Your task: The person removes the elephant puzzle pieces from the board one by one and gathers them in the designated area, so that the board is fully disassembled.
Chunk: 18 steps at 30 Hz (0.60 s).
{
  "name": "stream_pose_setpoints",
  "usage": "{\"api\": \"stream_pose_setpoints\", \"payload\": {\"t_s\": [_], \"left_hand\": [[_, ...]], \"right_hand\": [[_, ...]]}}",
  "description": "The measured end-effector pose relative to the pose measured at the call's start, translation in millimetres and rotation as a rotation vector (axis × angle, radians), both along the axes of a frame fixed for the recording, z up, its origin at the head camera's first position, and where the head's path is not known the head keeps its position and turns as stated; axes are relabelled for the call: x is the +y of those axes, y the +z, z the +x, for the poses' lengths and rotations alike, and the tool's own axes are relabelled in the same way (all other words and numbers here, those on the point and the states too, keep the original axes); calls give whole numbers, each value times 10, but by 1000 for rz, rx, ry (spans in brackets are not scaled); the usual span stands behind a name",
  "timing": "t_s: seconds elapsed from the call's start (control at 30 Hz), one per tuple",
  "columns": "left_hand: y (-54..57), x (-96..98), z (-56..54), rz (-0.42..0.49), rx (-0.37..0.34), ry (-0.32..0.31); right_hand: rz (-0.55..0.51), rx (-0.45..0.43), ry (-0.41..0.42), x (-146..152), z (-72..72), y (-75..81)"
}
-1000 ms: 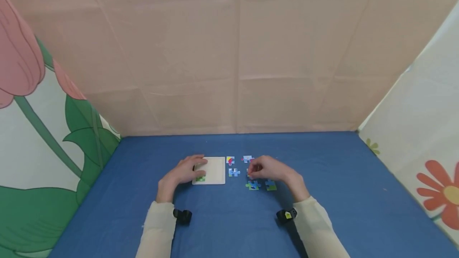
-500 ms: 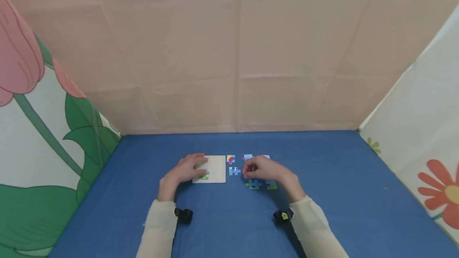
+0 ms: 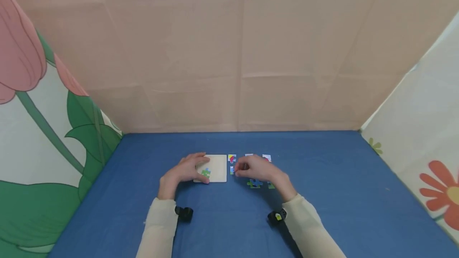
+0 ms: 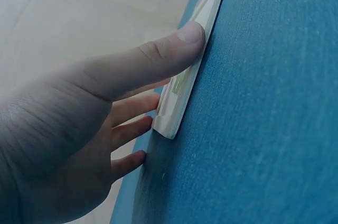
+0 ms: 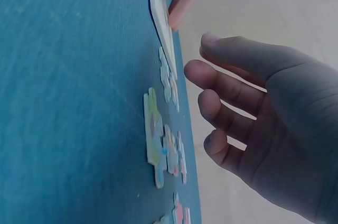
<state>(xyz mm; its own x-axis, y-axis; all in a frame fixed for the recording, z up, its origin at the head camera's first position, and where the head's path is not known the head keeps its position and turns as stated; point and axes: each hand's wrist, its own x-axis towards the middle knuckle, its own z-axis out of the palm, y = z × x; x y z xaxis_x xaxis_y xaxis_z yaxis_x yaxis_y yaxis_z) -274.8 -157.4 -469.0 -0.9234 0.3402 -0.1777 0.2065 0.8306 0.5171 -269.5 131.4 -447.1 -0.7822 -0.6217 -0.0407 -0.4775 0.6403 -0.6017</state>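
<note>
A pale square puzzle board (image 3: 218, 168) lies flat on the blue table. My left hand (image 3: 185, 169) rests at its left side; in the left wrist view the thumb (image 4: 174, 49) touches its near edge and the fingers reach its left rim. One green and blue jigsaw piece (image 3: 206, 172) lies on the board beside that thumb. My right hand (image 3: 255, 167) hovers above the loose pieces, just right of the board, partly covering a blue piece (image 3: 232, 170). In the right wrist view its fingers (image 5: 216, 105) are loosely curled, apart from the thumb, with nothing between them.
Several loose jigsaw pieces lie right of the board: a yellow and red one (image 3: 232, 158), a pale one (image 3: 266, 157), a green and blue one (image 3: 255, 184) and others partly under the right hand. A beige backdrop (image 3: 236, 71) stands behind the table (image 3: 322, 194).
My right hand has moved left toward the board. The left thumb has shifted nearer the board's front edge, and the green piece now shows farther right and away from that edge.
</note>
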Motion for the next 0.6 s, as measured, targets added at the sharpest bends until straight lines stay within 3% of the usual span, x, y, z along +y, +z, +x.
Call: {"api": "stream_pose_setpoints", "payload": {"t_s": [0.3, 0.6], "left_hand": [[-26, -36, -9, 16, -1, 21], [-74, -66, -36, 49, 22, -5]], "right_hand": [[19, 30, 20, -177, -57, 73], [11, 4, 53, -401, -145, 63]]}}
